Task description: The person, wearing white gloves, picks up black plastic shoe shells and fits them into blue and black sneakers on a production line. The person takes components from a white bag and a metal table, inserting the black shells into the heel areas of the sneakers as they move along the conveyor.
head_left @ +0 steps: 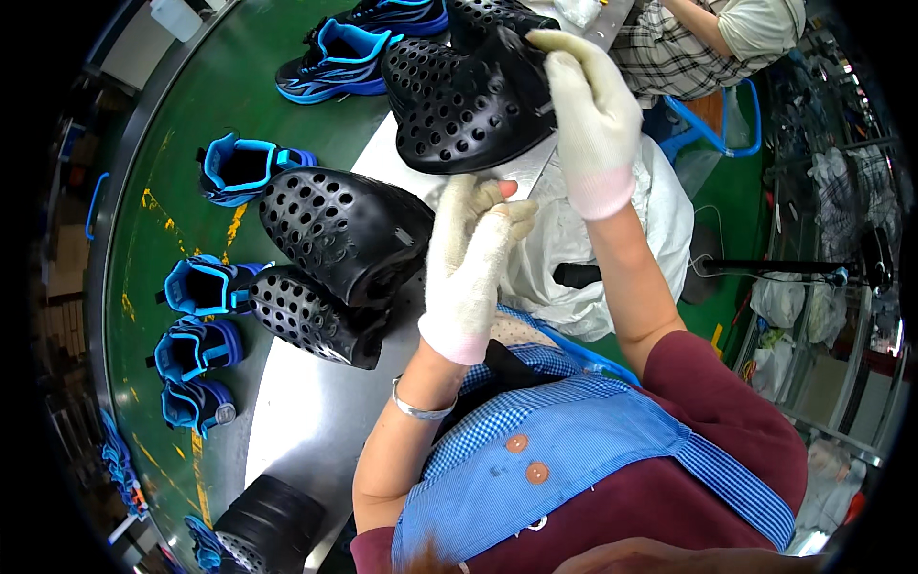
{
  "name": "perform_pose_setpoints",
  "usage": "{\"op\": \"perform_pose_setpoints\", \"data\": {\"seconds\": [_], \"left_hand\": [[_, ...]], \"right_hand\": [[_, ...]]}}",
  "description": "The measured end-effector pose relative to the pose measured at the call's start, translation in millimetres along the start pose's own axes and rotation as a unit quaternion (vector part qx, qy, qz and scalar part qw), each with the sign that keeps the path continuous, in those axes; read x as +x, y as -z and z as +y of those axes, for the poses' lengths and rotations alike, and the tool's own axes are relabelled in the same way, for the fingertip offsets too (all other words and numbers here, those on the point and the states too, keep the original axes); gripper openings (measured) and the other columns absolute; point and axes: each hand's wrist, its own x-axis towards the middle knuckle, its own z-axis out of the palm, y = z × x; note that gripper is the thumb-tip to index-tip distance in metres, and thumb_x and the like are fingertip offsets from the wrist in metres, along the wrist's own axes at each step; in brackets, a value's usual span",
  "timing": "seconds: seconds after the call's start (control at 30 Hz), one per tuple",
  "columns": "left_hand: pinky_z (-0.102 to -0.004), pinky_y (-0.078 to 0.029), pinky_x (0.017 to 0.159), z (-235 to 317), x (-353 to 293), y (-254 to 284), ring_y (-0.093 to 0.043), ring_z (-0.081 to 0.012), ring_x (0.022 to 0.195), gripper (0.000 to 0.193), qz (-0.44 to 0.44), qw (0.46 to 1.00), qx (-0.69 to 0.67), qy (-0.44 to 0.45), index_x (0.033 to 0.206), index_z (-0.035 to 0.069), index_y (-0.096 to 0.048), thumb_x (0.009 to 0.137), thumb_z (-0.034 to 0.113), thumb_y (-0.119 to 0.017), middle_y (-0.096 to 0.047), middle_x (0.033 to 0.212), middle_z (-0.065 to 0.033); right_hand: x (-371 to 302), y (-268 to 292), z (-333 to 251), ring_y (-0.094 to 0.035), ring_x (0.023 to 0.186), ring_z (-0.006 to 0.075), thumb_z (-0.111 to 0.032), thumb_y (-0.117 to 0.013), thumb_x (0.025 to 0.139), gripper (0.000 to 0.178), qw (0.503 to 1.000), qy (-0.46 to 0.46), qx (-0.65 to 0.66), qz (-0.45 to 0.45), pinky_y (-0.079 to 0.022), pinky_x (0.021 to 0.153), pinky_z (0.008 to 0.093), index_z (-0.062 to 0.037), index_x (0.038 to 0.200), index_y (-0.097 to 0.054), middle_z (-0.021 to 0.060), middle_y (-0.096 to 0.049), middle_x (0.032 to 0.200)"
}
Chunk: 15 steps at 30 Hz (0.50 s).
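My right hand (598,120), in a white knit glove, is closed at the back edge of a large black perforated shoe form (454,110), its fingers bent over that edge. Below it, my gloved left hand (469,258) hovers with loosely curled, parted fingers and nothing visible in them; one bare fingertip pokes out of the glove. Just left of this hand lies another black perforated form (335,225), with a smaller one (311,311) against it. A further black form (492,19) stands behind the one at my right hand, partly cut off by the frame.
Several black-and-blue shoes (335,62) stand along a green belt surface (143,316) beyond the metal tabletop (296,411). A black ribbed form (273,526) lies at the near left. White plastic sheeting (622,258) hangs at right, near a blue-framed stool (712,124) and another person (703,43).
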Motion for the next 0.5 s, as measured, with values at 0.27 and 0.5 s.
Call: {"op": "perform_pose_setpoints", "data": {"seconds": [0.27, 0.5], "left_hand": [[-0.0401, -0.046, 0.098, -15.0, 12.8, 12.3, -0.058, -0.0261, 0.11, 0.038, 0.006, 0.99, -0.138, -0.011, 0.129, 0.0, -0.043, 0.104, 0.028, -0.046, -0.054, 0.124, -0.0187], [-0.0333, -0.054, 0.085, -0.7, 13.9, -15.0, -0.064, -0.0176, 0.092, 0.028, 0.016, 0.998, 0.003, -0.056, 0.118, -0.003, -0.052, 0.105, 0.02, -0.044, -0.063, 0.107, -0.0122]], "right_hand": [[-16.6, 7.4, 4.4, -0.062, 0.087, 0.0136, -0.01, -0.077, 0.078, 0.044, 0.985, -0.059, -0.037, -0.16, -0.053, 0.076, 0.0259, 0.0019, 0.116, -0.06, 0.0083, -0.057, 0.105], [-29.4, 26.0, -22.4, -0.058, 0.096, 0.0136, 0.005, -0.066, 0.08, 0.045, 0.979, -0.139, 0.133, -0.064, -0.05, 0.09, 0.0267, 0.006, 0.123, -0.054, 0.0063, -0.055, 0.105]]}}
